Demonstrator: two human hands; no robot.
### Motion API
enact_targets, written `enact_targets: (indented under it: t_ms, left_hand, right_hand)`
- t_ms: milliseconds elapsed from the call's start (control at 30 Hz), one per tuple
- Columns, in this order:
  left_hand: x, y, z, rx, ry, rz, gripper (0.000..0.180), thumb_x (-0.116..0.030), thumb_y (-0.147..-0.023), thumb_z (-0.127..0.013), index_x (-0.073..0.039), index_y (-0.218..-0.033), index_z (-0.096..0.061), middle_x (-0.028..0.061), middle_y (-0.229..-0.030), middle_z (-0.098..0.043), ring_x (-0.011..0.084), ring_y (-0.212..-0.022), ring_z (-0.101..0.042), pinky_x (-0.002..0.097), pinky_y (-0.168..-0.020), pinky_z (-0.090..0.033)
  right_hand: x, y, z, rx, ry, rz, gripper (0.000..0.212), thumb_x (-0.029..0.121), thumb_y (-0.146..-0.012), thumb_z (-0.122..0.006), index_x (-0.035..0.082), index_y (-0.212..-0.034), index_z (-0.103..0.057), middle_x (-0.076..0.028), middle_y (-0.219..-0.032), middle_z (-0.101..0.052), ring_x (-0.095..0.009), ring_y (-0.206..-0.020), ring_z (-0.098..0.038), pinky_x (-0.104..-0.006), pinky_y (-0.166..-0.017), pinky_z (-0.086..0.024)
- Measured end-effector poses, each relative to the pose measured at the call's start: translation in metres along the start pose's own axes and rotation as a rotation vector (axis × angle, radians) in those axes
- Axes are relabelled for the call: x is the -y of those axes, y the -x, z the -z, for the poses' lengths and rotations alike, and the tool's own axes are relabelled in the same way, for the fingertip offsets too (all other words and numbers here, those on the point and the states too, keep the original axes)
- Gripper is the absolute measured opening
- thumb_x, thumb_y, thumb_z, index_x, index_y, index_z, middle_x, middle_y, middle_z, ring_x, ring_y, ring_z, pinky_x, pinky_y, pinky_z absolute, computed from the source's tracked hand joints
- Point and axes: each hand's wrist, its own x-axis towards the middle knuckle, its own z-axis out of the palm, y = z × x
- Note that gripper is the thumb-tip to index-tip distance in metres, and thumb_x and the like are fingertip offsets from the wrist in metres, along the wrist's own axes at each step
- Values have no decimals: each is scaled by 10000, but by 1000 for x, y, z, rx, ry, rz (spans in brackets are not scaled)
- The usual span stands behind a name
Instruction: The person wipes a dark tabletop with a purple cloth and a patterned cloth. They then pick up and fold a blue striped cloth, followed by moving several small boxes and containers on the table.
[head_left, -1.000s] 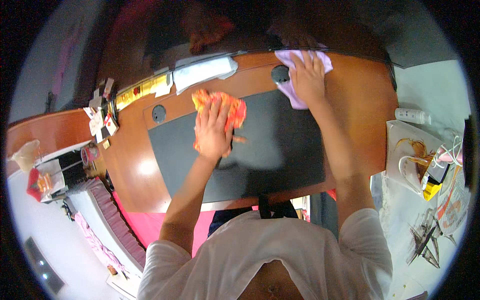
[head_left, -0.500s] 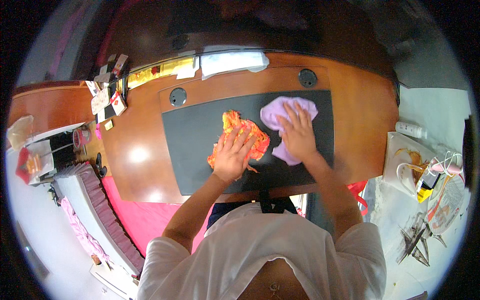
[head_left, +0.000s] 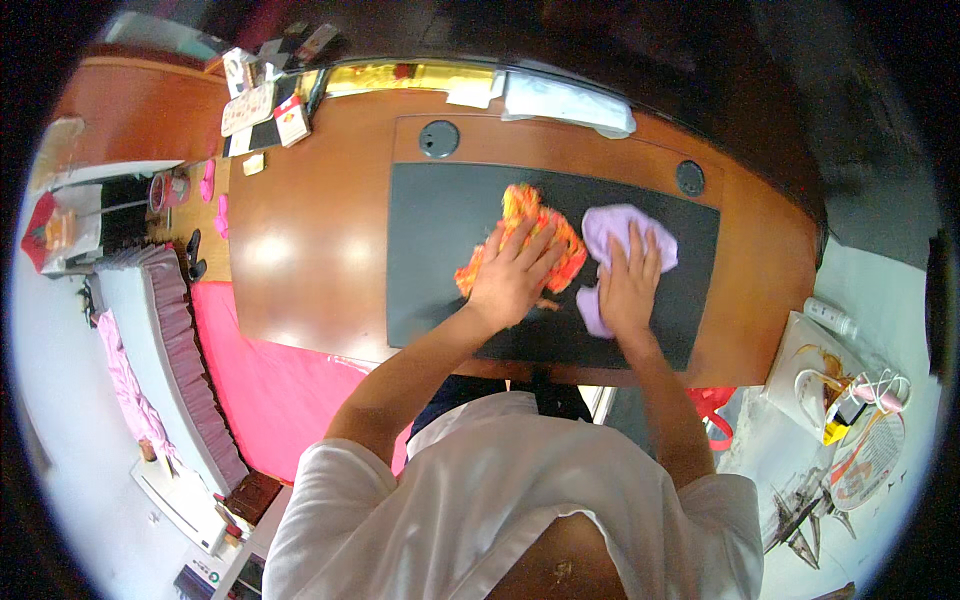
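My left hand (head_left: 508, 278) lies flat, fingers spread, on a crumpled fluffy cloth (head_left: 573, 254) in orange, red and yellow. Under my right hand (head_left: 630, 288) is a soft lilac cloth (head_left: 600, 222), with the fingers stretched out over it and a fold showing beside the palm. Both cloths rest on the black desk pad (head_left: 430, 240), the lilac one to the right with a narrow gap between them. The pad is set in a shiny brown wooden desk (head_left: 310, 210).
Two round black cable covers (head_left: 439, 139) sit behind the pad. Along the far edge lie a gold strip (head_left: 415, 78) and a white packet (head_left: 565, 102); small boxes (head_left: 290, 121) crowd the far left corner. Right of the desk stand a white bottle (head_left: 830, 317) and a bag (head_left: 800, 360).
The whole view has shifted, so the desk appears farther right. Both hands stay on their cloths; the lilac cloth has come slightly nearer, and my right fingers point more straight ahead.
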Motion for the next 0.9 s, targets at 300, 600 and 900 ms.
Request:
enact_targets:
  t_ms: [300, 600, 900]
  left_hand:
    - [177, 25, 51, -225, -276, 417, 550, -280, -932, -618, -101, -1441, -515, 116, -1542, -447, 363, -1432, -383, 536, -1133, -343]
    - [84, -30, 1, -201, -244, 337, 608, -383, -921, -638, -203, -1481, -485, 47, -1570, -409, 334, -1469, -325, 585, -1181, -247]
    - [63, 33, 73, -139, 128, 147, 738, -450, -851, -747, -205, -1497, -486, 104, -1634, -316, 380, -1506, -266, 622, -1178, -229]
  right_hand:
    - [39, 25, -1, 62, -16, -23, 539, 139, -792, -687, 95, -1322, -602, -176, -1566, -384, -445, -1467, -278, -610, -1187, -218]
    - [27, 26, -4, -1, -20, 79, 530, 155, -798, -685, 125, -1321, -605, -153, -1567, -390, -427, -1461, -293, -586, -1187, -237]
    - [-54, 46, 31, 68, 121, 53, 588, 150, -844, -711, 160, -1408, -545, -132, -1581, -352, -407, -1464, -289, -503, -1203, -263]
